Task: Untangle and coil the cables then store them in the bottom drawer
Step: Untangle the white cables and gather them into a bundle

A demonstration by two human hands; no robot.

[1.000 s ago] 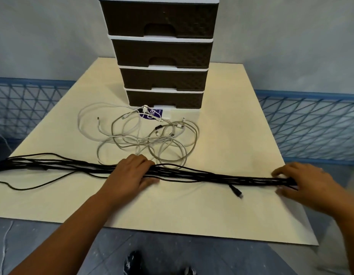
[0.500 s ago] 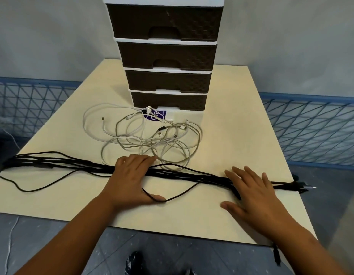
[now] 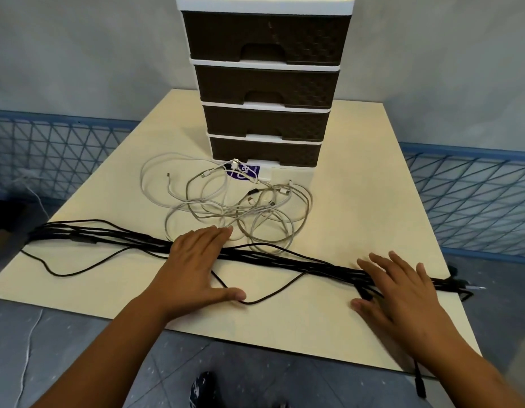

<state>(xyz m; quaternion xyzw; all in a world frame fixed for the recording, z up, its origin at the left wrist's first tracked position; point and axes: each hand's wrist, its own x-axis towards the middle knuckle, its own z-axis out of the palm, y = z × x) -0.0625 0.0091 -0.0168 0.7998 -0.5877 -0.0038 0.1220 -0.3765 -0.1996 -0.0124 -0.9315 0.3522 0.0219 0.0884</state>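
The cream tabletop (image 3: 358,184) fills the middle of the frame, its near edge running across the lower third, with blue mesh fencing (image 3: 473,201) behind it at both sides. The drawer unit (image 3: 265,83) stands at top centre with four dark drawers in a white frame; its top is cut off by the upper edge, and the bottom drawer (image 3: 264,153) sits closed, its handle partly screened by cable ends and a purple label (image 3: 245,172) whose print is too small to read. The black cables (image 3: 284,257) lie as one long bundle from mid-left to mid-right; the left end trails off the tabletop into shadow and the right-hand plugs overhang the edge, where single strands cannot be counted. The white cables (image 3: 226,207) form a loose tangle between the bundle and the drawer unit, and which strand crosses which is hard to make out. Both forearms reach in from the bottom corners. The left hand (image 3: 196,260) lies flat, fingers straight and together across the bundle, thumb spread towards a loose black loop. The right hand (image 3: 402,287) presses flat on the bundle with fingers splayed, gripping nothing. Against half a second ago, both hands keep nearly the same places; a second ago the right hand was at the bundle's far right end.
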